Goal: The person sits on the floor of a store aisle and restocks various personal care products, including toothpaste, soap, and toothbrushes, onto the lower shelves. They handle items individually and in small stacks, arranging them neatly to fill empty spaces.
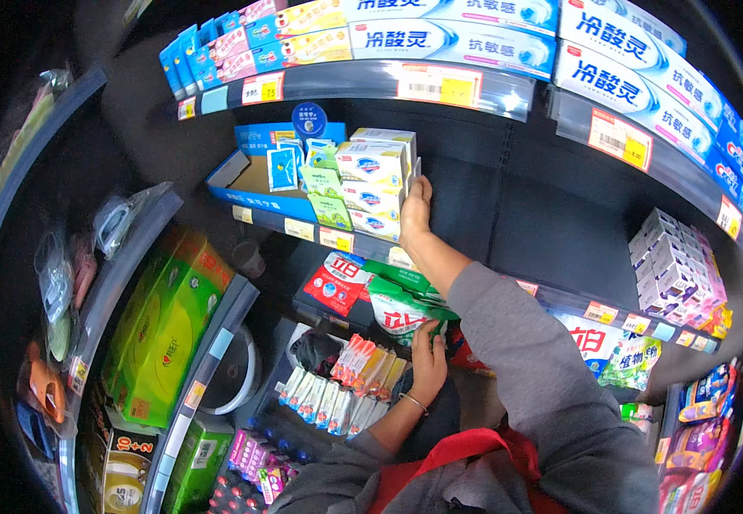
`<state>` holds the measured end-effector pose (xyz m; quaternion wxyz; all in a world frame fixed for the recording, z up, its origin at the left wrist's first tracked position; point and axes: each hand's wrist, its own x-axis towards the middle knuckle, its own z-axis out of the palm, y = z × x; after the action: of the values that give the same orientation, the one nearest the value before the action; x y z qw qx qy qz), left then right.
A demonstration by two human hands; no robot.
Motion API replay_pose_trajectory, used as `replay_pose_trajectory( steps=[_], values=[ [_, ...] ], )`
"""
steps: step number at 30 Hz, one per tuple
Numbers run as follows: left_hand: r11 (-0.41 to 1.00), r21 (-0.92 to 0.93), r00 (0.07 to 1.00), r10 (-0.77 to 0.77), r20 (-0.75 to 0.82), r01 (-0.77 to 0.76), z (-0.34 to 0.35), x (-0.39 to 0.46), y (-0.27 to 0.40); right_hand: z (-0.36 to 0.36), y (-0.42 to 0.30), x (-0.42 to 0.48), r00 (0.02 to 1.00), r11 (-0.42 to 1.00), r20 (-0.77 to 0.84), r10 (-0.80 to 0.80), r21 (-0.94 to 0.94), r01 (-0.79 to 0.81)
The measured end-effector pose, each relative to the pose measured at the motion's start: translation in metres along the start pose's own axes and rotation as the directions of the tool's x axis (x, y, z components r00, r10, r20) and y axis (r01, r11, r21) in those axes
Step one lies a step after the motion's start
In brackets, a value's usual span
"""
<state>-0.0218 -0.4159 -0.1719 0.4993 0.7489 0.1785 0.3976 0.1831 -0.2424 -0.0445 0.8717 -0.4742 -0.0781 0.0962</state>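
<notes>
On the middle shelf, my right hand (416, 209) lies flat against the right side of a stack of white and yellow boxed soap bars (371, 168), its fingers partly hidden behind the boxes. Lower down, my left hand (429, 366), with a bracelet at the wrist, has its fingertips at the lower edge of a green and white laundry detergent bag (403, 315). No grip on the bag shows. Green packets (329, 209) stand directly left of the soap stack, and a blue display carton (243, 186) holding small blue sachets (282, 168) is beside them.
Toothpaste boxes (403, 38) fill the shelf above. Purple and white soap boxes (670, 273) stand at the far right of the middle shelf. Below are a red detergent bag (338, 283) and small cartons (333, 401). Green tissue packs (166, 334) stand on shelving at left.
</notes>
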Motion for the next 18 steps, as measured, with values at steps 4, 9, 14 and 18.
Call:
replay_pose_trajectory(
  steps=[4, 9, 14, 18],
  values=[
    [0.981, -0.142, 0.991, -0.13, 0.03, 0.133, 0.004, 0.0, -0.001, -0.005, 0.005, 0.004, 0.997, 1.0, 0.066, -0.024, 0.001, 0.024],
    [0.994, -0.084, 0.997, -0.069, 0.03, 0.072, 0.004, 0.001, 0.002, -0.007, 0.021, 0.013, 0.985, 0.978, 0.129, -0.115, -0.156, 0.135],
    [1.0, -0.009, 1.0, -0.012, 0.026, 0.012, 0.004, 0.002, 0.007, 0.001, 0.047, 0.025, 0.975, 0.915, 0.087, -0.202, -0.339, 0.22],
    [0.999, -0.011, 0.999, -0.04, 0.034, 0.04, 0.006, 0.002, 0.005, 0.0, 0.048, 0.026, 0.969, 0.922, 0.103, -0.226, -0.297, 0.247]
  ],
)
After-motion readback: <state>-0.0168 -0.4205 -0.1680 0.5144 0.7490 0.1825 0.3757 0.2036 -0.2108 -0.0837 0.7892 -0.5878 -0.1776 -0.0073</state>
